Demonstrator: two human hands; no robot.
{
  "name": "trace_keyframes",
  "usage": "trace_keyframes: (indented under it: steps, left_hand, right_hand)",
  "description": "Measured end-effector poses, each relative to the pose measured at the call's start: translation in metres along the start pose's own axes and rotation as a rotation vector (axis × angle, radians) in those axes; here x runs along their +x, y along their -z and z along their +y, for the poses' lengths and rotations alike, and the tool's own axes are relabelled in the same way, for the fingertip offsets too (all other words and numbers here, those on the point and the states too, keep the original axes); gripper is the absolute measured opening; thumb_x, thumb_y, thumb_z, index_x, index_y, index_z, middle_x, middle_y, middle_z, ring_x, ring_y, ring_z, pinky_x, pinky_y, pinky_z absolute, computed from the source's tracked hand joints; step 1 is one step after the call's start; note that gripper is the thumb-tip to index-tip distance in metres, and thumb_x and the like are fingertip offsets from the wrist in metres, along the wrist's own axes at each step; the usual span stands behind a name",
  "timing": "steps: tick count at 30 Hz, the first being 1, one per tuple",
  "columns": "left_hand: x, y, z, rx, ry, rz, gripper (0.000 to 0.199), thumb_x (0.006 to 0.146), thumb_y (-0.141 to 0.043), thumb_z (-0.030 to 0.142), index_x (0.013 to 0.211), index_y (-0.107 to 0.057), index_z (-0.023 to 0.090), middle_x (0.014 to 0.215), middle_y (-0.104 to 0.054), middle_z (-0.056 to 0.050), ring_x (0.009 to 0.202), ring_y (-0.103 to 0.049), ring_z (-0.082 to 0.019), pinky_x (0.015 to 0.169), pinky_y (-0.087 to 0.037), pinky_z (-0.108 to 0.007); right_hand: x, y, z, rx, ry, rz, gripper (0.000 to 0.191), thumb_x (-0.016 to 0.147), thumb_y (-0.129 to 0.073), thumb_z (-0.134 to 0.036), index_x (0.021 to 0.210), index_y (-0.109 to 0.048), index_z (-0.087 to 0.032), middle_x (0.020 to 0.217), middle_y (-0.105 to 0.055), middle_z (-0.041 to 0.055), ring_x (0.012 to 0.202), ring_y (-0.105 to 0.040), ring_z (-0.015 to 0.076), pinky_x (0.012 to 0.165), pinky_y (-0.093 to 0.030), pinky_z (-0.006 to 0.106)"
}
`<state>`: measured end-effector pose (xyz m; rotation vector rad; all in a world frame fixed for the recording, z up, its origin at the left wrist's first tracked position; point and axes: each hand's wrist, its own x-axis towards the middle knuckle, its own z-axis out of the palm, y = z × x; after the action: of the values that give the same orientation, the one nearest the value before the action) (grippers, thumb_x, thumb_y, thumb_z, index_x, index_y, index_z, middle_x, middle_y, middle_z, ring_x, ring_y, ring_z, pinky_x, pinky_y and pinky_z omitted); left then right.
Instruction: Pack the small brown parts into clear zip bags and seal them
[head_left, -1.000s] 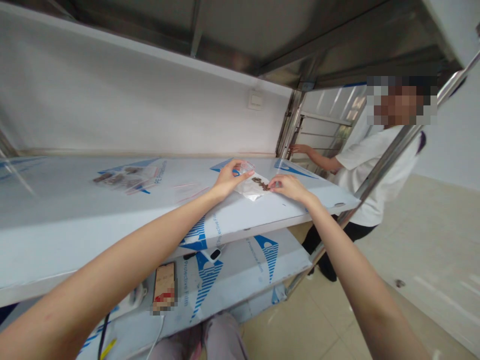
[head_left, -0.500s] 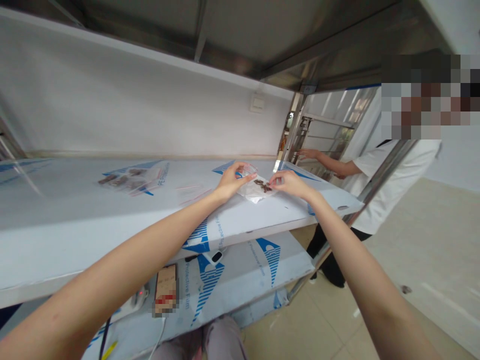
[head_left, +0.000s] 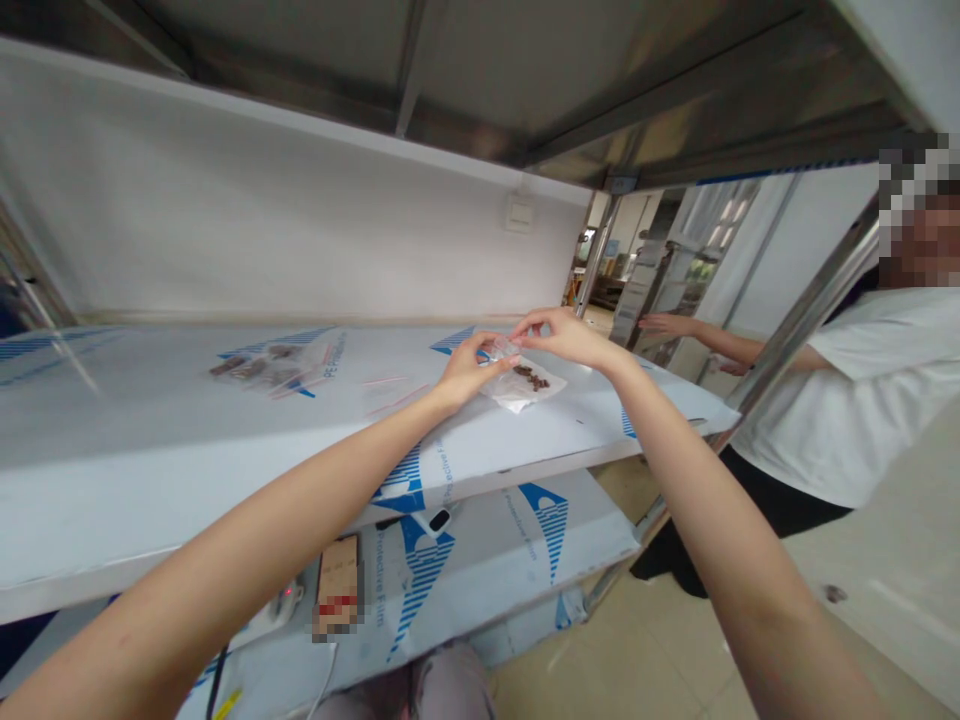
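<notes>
A small clear zip bag (head_left: 504,349) is held just above the worktop at about twelve o'clock in the view, pinched in the left hand (head_left: 469,372). The worktop (head_left: 127,440) is a long steel shelf covered in blue-printed protective film, spanning the view from nine o'clock to three. Beneath it, a lower shelf (head_left: 525,560) carries a white power strip (head_left: 279,607), a pixelated card (head_left: 336,600) and a small black-and-white device (head_left: 439,521). At about three o'clock, a co-worker (head_left: 847,400) in a white T-shirt stands beyond a steel upright (head_left: 814,310), well apart from the person's hands, with one arm reaching toward a glass door (head_left: 694,245).

On the worktop, a filled plastic bag (head_left: 262,368) lies at about ten o'clock, well left of the hands. Closer in, a translucent sheet (head_left: 517,392) lies under a cluster of small brown pieces (head_left: 531,377).

The left grip is closed, thumb and fingers pinching the bag's corner. The right hand (head_left: 564,337) arches over from above, its grip nearly closed at the bag's upper edge, though whether it has hold cannot be told. The step in hand appears to be handling the bag just above the pieces, and the moment seems to call for a steady two-handed pinch.
</notes>
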<state>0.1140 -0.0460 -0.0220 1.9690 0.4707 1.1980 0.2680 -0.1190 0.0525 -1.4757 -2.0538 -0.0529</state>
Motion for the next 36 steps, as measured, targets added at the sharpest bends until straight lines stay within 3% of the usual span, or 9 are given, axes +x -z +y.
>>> trace_keyframes:
  steps: [3,5,11,16,29,32,36]
  left_hand:
    - [0.0,0.0,0.0,-0.019,0.007,0.0,0.038,0.067,-0.07,0.038,0.098,-0.062,0.016,0.104,-0.066,-0.008,0.097,-0.059,-0.02,0.083,-0.043,-0.031]
    - [0.001,0.0,-0.001,-0.025,0.003,0.002,0.037,0.068,-0.069,0.036,0.098,-0.062,0.017,0.105,-0.066,-0.008,0.097,-0.059,-0.019,0.083,-0.043,-0.031]
    - [0.001,-0.002,-0.003,-0.025,-0.003,-0.007,0.035,0.068,-0.069,0.035,0.098,-0.061,0.017,0.106,-0.066,-0.007,0.098,-0.059,-0.019,0.083,-0.043,-0.03]
    - [0.0,-0.001,-0.003,-0.009,-0.002,-0.01,0.035,0.068,-0.069,0.035,0.098,-0.061,0.017,0.105,-0.066,-0.008,0.098,-0.059,-0.019,0.084,-0.043,-0.031]
    - [0.001,0.0,-0.004,-0.005,0.0,-0.016,0.036,0.068,-0.068,0.035,0.098,-0.061,0.016,0.105,-0.066,-0.008,0.097,-0.058,-0.019,0.083,-0.043,-0.031]
    - [0.002,0.0,-0.005,-0.01,-0.008,-0.016,0.037,0.068,-0.068,0.035,0.099,-0.061,0.015,0.106,-0.066,-0.009,0.097,-0.058,-0.02,0.083,-0.043,-0.031]
    - [0.001,0.0,-0.005,-0.014,-0.011,-0.019,0.038,0.068,-0.069,0.037,0.098,-0.061,0.015,0.105,-0.066,-0.009,0.098,-0.058,-0.02,0.083,-0.042,-0.031]
  right_hand:
    - [-0.011,0.005,0.014,-0.012,-0.031,0.15,0.023,0.077,-0.055,-0.032,0.082,-0.07,-0.016,0.085,-0.07,0.0057,0.078,-0.059,0.0176,0.073,-0.044,0.029]
    - [-0.022,0.006,0.029,-0.069,-0.066,0.174,0.02,0.077,-0.055,-0.028,0.085,-0.07,-0.016,0.088,-0.07,0.0059,0.081,-0.06,0.0188,0.074,-0.044,0.03]
    - [-0.057,-0.011,0.062,-0.299,-0.125,-0.092,0.02,0.073,-0.057,-0.015,0.087,-0.07,-0.019,0.091,-0.068,0.0051,0.081,-0.059,0.019,0.076,-0.043,0.03]
    - [-0.06,-0.027,0.057,-0.369,-0.028,-0.106,0.023,0.077,-0.057,-0.02,0.098,-0.069,-0.02,0.097,-0.064,0.0072,0.09,-0.056,0.0213,0.082,-0.041,0.033]
    - [-0.049,-0.038,0.061,-0.415,-0.028,-0.117,0.014,0.078,-0.057,-0.022,0.083,-0.069,-0.018,0.09,-0.062,0.0076,0.088,-0.054,0.0219,0.083,-0.038,0.035]
    - [-0.047,-0.037,0.058,-0.32,-0.05,-0.056,0.011,0.075,-0.058,-0.02,0.078,-0.068,-0.017,0.087,-0.064,0.0073,0.085,-0.055,0.0212,0.082,-0.04,0.034]
    - [-0.039,-0.026,0.049,-0.043,-0.061,0.13,0.011,0.073,-0.06,-0.027,0.075,-0.066,-0.018,0.083,-0.066,0.0055,0.08,-0.058,0.0189,0.078,-0.042,0.033]
